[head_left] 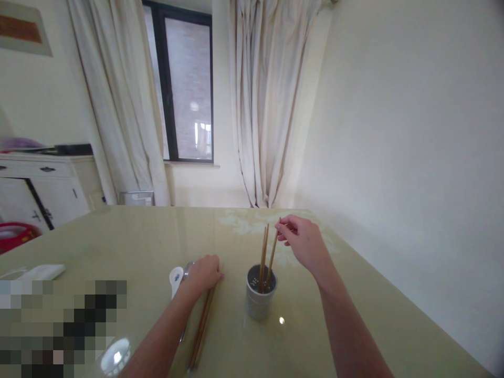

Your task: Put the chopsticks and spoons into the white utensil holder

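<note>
A grey chopstick holder with a pierced bottom stands upright on the table, several wooden chopsticks leaning inside it. Thumb and fingers of my right hand pinch the top of one chopstick, whose lower end is in the holder. To the holder's left, more chopsticks lie side by side on the table. My left hand is closed over their far ends, its fingertips partly hidden. Beside that hand lie a white spoon and a metal spoon, the latter partly covered by my hand and forearm.
The glossy table meets a pale wall along its right side. A white object lies at the table's left. Beyond are curtains, a window, a white cabinet and a red basin.
</note>
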The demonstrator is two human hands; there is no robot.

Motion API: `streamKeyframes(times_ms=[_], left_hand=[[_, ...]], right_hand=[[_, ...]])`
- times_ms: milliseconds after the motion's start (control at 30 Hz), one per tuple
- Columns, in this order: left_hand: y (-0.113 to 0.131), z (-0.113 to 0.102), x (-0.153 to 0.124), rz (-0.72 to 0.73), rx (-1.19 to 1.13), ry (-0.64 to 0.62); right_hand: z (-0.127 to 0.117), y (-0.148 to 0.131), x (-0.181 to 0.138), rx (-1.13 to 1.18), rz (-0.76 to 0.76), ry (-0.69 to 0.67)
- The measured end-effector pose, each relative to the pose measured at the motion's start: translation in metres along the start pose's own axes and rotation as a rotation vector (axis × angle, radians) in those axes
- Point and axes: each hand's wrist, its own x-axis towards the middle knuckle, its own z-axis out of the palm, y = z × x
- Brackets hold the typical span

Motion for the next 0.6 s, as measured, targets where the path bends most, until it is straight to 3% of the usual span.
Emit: streamKeyframes(times_ms=[133,300,400,500,600], left_hand=[[0.003,0.001,-0.001,-0.010,-0.014,0.008],[0.002,-0.005,0.004,0.060,-0.141,0.015],[-0.003,-0.024,0.001,0.176,-0.267,0.031],[-0.005,-0.052,-0.015,0.363,-0.553,0.090],[0.002,-0.078,-0.037,0.487,-0.907,0.205]], right_hand=[[0.013,0.011,0.004,-0.115,0.085,-0.127],[0.024,0.020,0.007,-0.183,0.125,-0.193],[0.025,0.021,0.007,-0.190,0.109,-0.209],[0.020,0.019,0.006,-0.226,0.089,-0.200],[0.011,0.006,0.000,-0.327,0.028,-0.047]])
